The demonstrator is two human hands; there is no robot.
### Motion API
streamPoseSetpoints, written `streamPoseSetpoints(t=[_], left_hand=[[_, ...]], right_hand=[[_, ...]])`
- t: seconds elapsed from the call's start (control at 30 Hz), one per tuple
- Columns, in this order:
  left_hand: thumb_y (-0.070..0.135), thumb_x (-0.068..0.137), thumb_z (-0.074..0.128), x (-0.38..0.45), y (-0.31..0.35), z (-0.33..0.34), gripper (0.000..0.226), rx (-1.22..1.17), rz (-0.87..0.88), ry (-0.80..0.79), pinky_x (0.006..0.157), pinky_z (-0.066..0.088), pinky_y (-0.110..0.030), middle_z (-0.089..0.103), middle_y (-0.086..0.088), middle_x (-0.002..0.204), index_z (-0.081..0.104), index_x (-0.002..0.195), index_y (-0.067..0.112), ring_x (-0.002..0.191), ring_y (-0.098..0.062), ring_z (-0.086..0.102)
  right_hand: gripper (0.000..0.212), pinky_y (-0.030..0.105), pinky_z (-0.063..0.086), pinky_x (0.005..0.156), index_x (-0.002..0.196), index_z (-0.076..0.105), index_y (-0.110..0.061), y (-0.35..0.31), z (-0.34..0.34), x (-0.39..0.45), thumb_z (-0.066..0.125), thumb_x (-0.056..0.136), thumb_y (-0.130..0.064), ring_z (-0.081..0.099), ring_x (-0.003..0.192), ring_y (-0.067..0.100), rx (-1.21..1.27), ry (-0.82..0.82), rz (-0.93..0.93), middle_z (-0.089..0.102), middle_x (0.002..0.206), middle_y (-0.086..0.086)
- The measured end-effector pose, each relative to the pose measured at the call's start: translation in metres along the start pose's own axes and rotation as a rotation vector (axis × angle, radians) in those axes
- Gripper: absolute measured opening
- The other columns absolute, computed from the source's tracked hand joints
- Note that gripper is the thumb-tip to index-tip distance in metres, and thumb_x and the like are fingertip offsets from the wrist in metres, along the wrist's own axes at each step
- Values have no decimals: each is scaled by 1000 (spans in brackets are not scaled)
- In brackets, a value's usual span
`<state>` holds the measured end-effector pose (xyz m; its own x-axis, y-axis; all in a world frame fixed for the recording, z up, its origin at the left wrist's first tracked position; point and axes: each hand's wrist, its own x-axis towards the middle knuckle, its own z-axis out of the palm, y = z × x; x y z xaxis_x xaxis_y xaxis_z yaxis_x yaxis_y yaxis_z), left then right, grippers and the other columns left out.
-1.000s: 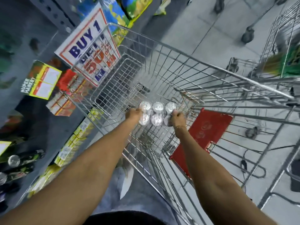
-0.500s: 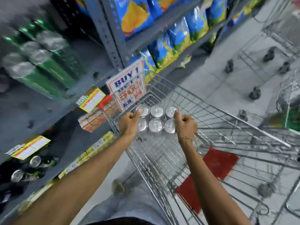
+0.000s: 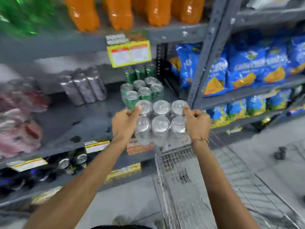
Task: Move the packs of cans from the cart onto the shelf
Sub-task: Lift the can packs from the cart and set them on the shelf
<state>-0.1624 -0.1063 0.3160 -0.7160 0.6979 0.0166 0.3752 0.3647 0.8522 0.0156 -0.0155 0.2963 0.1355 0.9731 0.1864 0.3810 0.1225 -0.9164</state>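
Observation:
A shrink-wrapped pack of silver cans (image 3: pixel 160 123) hangs in the air at the front edge of the grey shelf (image 3: pixel 69 123). My left hand (image 3: pixel 126 123) grips its left side and my right hand (image 3: pixel 196 123) grips its right side, thumbs on the can tops. The wire cart (image 3: pixel 189 187) is below and to the right of the pack. On the shelf, a pack of green cans (image 3: pixel 142 90) stands just behind the held pack, and a pack of silver cans (image 3: pixel 84 87) stands further left.
Orange bottles (image 3: pixel 118 12) fill the shelf above. Blue snack bags (image 3: pixel 244 70) fill the shelving unit to the right, beyond a grey upright post (image 3: pixel 204 60). Blurred pink packs (image 3: pixel 18 116) lie at the shelf's left. Dark cans (image 3: pixel 71 162) stand on the lower shelf.
Both hands lifted the pack of silver cans out of the cart and carried it up to the shelf edge. The view swung from the cart to the shelves.

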Motion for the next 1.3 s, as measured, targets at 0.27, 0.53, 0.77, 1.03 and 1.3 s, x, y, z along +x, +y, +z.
streamPoseSetpoints(t=[0.27, 0.53, 0.77, 1.03, 1.3], left_hand=[[47, 86, 59, 40, -50, -120, 60, -18, -45, 318, 43, 30, -18, 36, -3, 45, 30, 46, 13, 45, -15, 32], [45, 87, 56, 80, -100, -178, 61, -10, -171, 426, 61, 33, -29, 39, -6, 48, 30, 42, 14, 50, -23, 36], [50, 89, 52, 114, -125, -180, 57, 21, -331, 454, 80, 48, -37, 72, -23, 87, 60, 58, 2, 87, -37, 65], [53, 91, 45, 142, -143, -176, 64, 123, -312, 431, 78, 49, -39, 72, -25, 86, 65, 67, -4, 85, -39, 66], [43, 96, 41, 131, -172, -174, 41, -375, -403, 496, 84, 40, -31, 65, -7, 95, 68, 93, 12, 98, -28, 60]], right_hand=[[57, 35, 32, 53, 40, 38, -12, -80, 115, -33, 68, 81, -37, 37, 48, 20, 43, -280, -85, 36, 37, 3], [61, 34, 34, 60, 38, 31, -18, -118, 218, -47, 64, 84, -41, 35, 49, 23, -3, -497, -175, 33, 41, 2], [56, 27, 35, 61, 38, 44, -16, -122, 282, -45, 63, 83, -42, 47, 51, 23, -119, -545, -141, 43, 42, 2], [49, 29, 41, 66, 61, 66, 2, -115, 307, -38, 62, 84, -42, 58, 68, 28, -140, -550, -110, 59, 58, 14], [47, 27, 38, 73, 82, 65, 1, -105, 298, -40, 48, 94, -40, 54, 76, 23, 88, -494, 62, 64, 82, 12]])
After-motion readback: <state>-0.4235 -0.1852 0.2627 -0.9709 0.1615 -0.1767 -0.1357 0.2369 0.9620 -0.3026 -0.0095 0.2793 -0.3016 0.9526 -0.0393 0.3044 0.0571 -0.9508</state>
